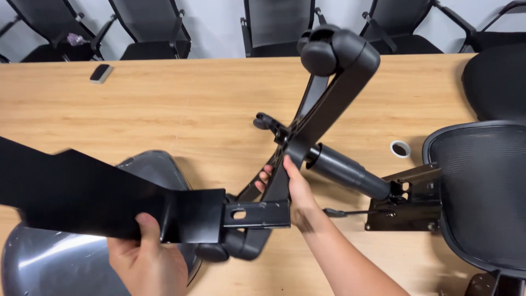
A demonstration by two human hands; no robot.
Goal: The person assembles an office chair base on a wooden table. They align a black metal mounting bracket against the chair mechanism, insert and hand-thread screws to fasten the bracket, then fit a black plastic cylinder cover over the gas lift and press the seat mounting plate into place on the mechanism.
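Fig. — View down onto my work on a long light-wood bench (181, 109), items listed L to R.

(a) Far L, lying on the bench: small flat dark rectangular object w/ pale edge (101, 73), well apart from everything else.

(b) Lower L: glossy grey moulded plastic shell (60, 263), resting on the bench beneath my L arm.

(c) Flat black sheet-like panel w/ a black metal bracket arm (109, 200) carrying an oblong slot at its R end. My left hand (148, 260) is clamped on its lower edge, thumb up over the front face; panel is held off the bench, slightly tilted, blurred at its L end.

(d) Centre: black plastic star-shaped chair base w/ castor wheels (323, 109), standing tilted up off the bench; one castor is at top, another low near the bracket end. My right hand (293, 192) is closed around one spoke just beside the hub, fingers wrapped behind it. The two hands are apart, each on its own part; the bracket tip lies just beside the R hand.

(e) Black cylindrical gas-lift column (348, 171) runs from the hub down-R into a black metal seat mechanism plate (408, 200).

(f) R edge: black mesh chair seat (485, 192), attached at the plate. Small white ring (400, 148) lies on the bench near it.

(g) Behind the bench: row of black office chairs (153, 33).
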